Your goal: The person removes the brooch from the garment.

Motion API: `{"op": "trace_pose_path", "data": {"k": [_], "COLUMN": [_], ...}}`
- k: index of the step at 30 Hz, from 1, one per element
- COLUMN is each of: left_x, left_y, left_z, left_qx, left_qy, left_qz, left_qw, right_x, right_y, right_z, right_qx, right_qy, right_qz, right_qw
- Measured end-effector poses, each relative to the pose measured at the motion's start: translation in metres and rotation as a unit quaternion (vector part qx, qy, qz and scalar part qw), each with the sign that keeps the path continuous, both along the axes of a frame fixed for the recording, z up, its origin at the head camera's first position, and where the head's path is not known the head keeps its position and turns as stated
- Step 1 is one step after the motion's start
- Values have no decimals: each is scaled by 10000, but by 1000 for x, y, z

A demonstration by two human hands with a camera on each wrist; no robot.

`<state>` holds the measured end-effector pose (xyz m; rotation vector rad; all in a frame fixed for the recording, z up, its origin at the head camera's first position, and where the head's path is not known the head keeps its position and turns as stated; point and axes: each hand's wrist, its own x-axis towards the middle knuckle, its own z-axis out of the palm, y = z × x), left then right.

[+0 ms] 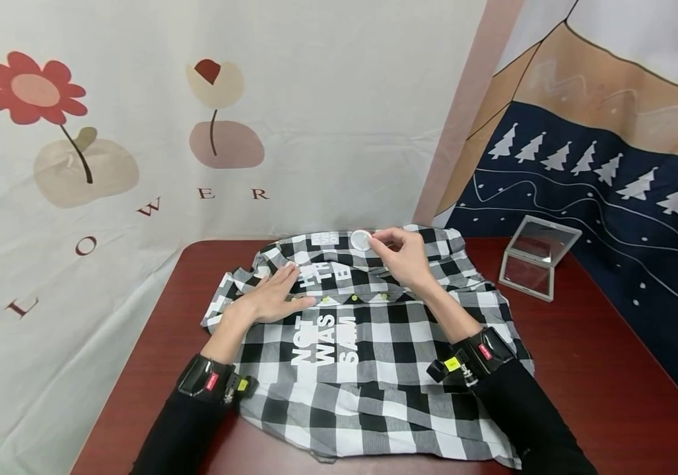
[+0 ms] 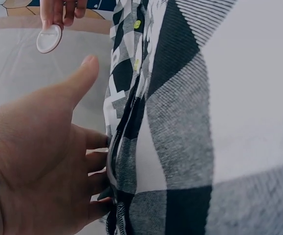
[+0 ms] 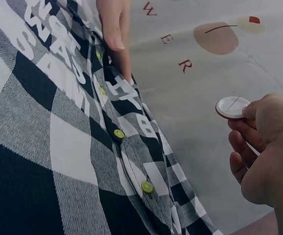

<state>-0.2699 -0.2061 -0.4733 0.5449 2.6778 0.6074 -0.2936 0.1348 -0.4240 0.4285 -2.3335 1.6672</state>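
White disc (image 1: 361, 240) is pinched in the right hand (image 1: 405, 256) fingers at twelve o'clock over the checked shirt (image 1: 374, 356), while the left hand (image 1: 271, 298) presses it flat, fingers straight.

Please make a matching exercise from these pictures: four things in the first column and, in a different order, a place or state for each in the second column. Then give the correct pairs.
Things:
1. black-and-white checked shirt
2. small white round disc
3. clear square case
4. left hand

Places or states:
A. pinched in the fingers of the right hand
B. lying flat, pressing on the cloth
C. spread over the dark red table
D. standing open near the table's right edge

Pairs: 1-C, 2-A, 3-D, 4-B
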Motion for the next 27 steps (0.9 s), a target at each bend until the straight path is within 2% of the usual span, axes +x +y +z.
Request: {"op": "trace_pose_path", "data": {"k": [4, 8, 11, 13, 15, 16, 21, 23, 27], "left_x": [-5, -4, 5, 7, 12, 10, 4, 5, 8], "left_y": [0, 2, 10, 14, 21, 22, 37, 47, 68], "left_z": [-10, -4, 18, 32, 50, 54, 68, 72, 78], "left_qx": [-95, -101, -73, 86, 333, 517, 1557, 1981, 2871], "left_qy": [-33, -98, 144, 529, 833, 982, 1570, 1836, 2219], "left_qz": [29, 72, 134, 147, 114, 84, -14, 21, 103], "left_qw": [9999, 9999, 9998, 9985, 9959, 9938, 9753, 9628, 9318], "right_x": [2, 4, 7, 9, 11, 12, 18, 20, 24], "right_y": [6, 13, 19, 24, 28, 30, 39, 42, 45], "right_z": [-1, 0, 5, 8, 11, 13, 20, 23, 27], "right_qx": [-20, -93, -120, -117, -107, -106, -46, -72, -164], "right_qy": [-60, -84, -148, -198, -224, -199, 0, 78, 168], "right_qz": [34, 47, 46, 45, 48, 48, -5, -11, 16], "right_qw": [10000, 9999, 9998, 9997, 9997, 9997, 10000, 9999, 9997]}}
